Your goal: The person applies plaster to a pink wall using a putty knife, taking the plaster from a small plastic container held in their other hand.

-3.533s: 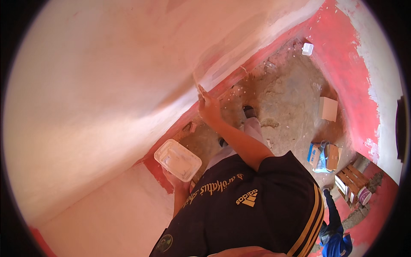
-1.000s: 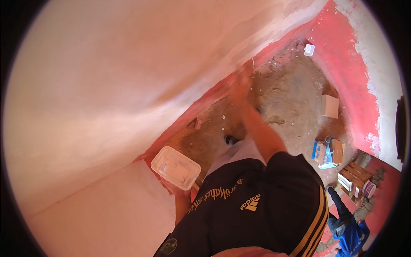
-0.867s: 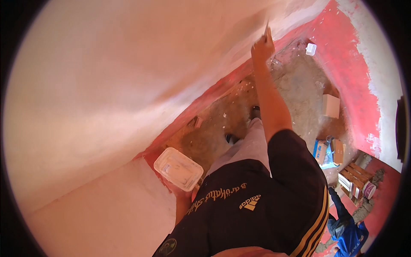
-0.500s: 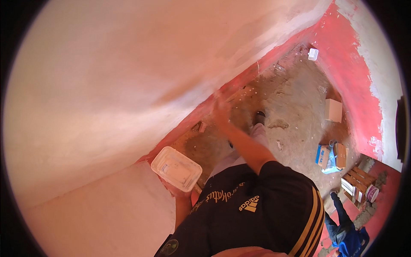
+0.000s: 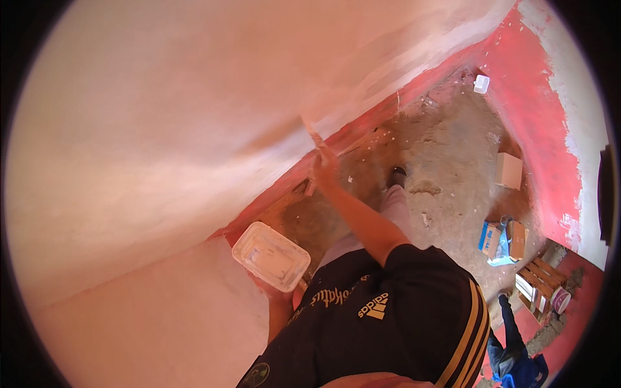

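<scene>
My right hand [image 5: 325,169] is stretched out to the wall and grips a narrow flat tool [image 5: 314,134], a scraper or brush. Its tip touches the pale wall [image 5: 194,116] just above the red lower band [image 5: 362,126]. Close to my chest, my left hand [image 5: 270,292] holds up from below a white rectangular plastic tub [image 5: 270,257] smeared inside with white paste. My shoe [image 5: 396,175] stands on the dirt floor near the wall's foot.
The bare earth floor [image 5: 453,155] carries a white box [image 5: 509,170], blue and brown cartons [image 5: 499,238], a wooden crate [image 5: 540,284] and a small white container [image 5: 480,83]. A red-painted wall [image 5: 550,129] closes the far side. A blue and dark object [image 5: 521,362] lies at lower right.
My right hand swept up and right along the wall with the tool, then came back down to the middle stretch. The tub in my left hand stayed nearly still.
</scene>
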